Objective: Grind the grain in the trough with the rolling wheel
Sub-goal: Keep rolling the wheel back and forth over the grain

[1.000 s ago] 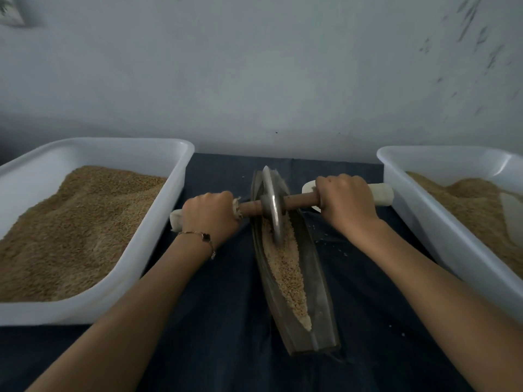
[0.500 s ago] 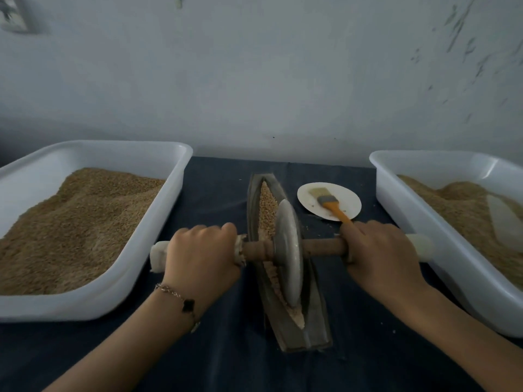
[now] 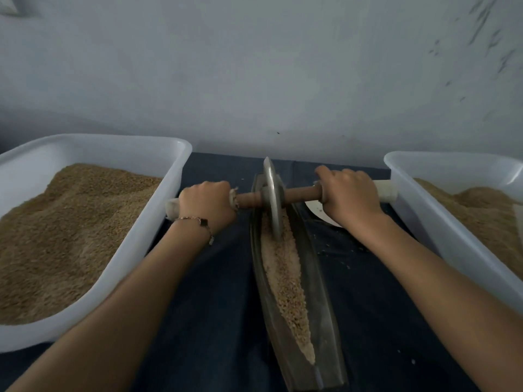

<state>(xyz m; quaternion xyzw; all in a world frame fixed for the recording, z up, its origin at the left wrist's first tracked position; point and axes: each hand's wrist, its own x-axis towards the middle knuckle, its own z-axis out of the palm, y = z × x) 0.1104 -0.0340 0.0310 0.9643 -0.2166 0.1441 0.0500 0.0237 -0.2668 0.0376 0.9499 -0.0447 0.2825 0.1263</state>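
Observation:
A long, narrow metal trough (image 3: 322,301) lies on the dark cloth, running away from me, with a strip of pale grain (image 3: 285,278) along its middle. The metal rolling wheel (image 3: 273,199) stands upright in the trough's far end, on a wooden axle with white ends. My left hand (image 3: 208,203) grips the axle's left handle. My right hand (image 3: 349,198) grips the right handle. Both arms are stretched forward.
A white tub (image 3: 169,193) heaped with brown grain stands on the left. A second white tub (image 3: 424,210) with grain stands on the right. A white plate (image 3: 317,212) peeks out under my right hand. Loose grains dot the cloth beside the trough. A wall rises close behind.
The wheel has rolled from the trough's middle to its far end, and both hands moved away from me with it. The plate and brush are now mostly hidden by my right hand.

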